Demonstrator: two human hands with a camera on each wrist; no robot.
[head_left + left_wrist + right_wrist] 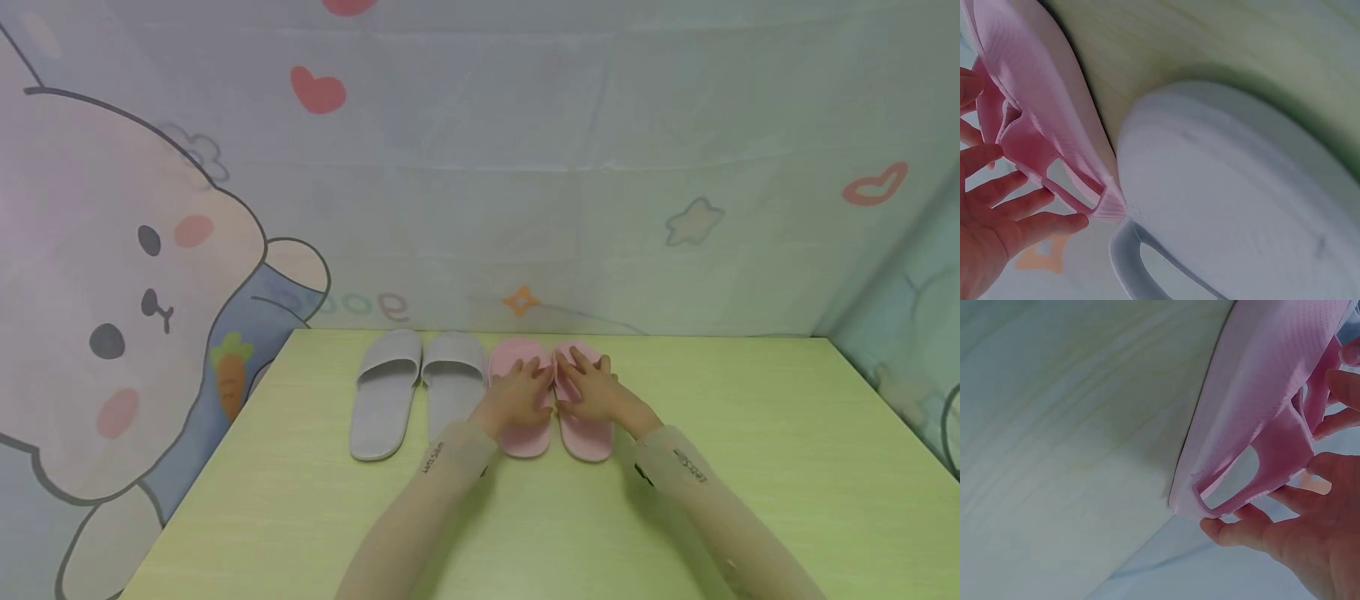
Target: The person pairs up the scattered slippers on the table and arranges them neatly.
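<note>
A pair of pink slippers lies side by side on the table, toes toward the back. Over the left pink slipper [525, 443] is my left hand [517, 398], its spread fingertips touching the strap in the left wrist view. My right hand [597, 395] lies over the right pink slipper [588, 442]; the right wrist view has its fingers extended against the edge of the strap [1282, 450]. Both hands partly cover the slippers in the head view. To the left stand two grey slippers, the outer one [381, 417] in full view and the inner one [455, 398] partly behind my left forearm.
The pale yellow-green table [750, 433] ends at a printed cloth backdrop [487, 167] close behind the slippers' toes. The inner grey slipper nearly touches the left pink one. Another cloth [911, 333] hangs along the right side.
</note>
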